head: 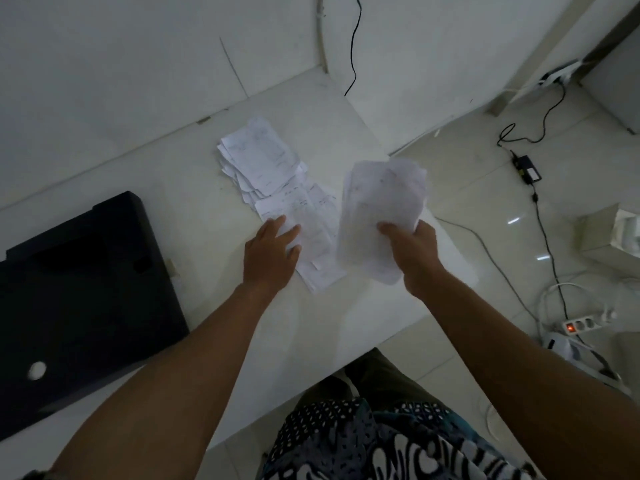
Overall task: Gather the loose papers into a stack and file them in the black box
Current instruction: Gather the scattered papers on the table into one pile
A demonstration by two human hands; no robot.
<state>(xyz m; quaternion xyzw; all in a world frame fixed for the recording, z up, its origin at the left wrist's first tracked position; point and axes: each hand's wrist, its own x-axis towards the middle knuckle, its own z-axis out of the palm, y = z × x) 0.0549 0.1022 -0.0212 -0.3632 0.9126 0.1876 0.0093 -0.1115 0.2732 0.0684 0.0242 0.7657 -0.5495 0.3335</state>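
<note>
Loose white papers (263, 161) lie in a messy spread on the white table (207, 216), running from the far middle toward me. My left hand (272, 252) rests flat with fingers apart on the near end of that spread. My right hand (412, 251) holds a blurred bunch of papers (381, 209) lifted above the table, to the right of the spread. The black box (79, 299) sits on the table at the left, its dark top facing up, apart from both hands.
The table's right edge drops to a tiled floor with a black power adapter (526, 169), cables and a power strip (585, 322) with a red light. A white wall stands behind the table. A pale box (613, 237) sits on the floor at the far right.
</note>
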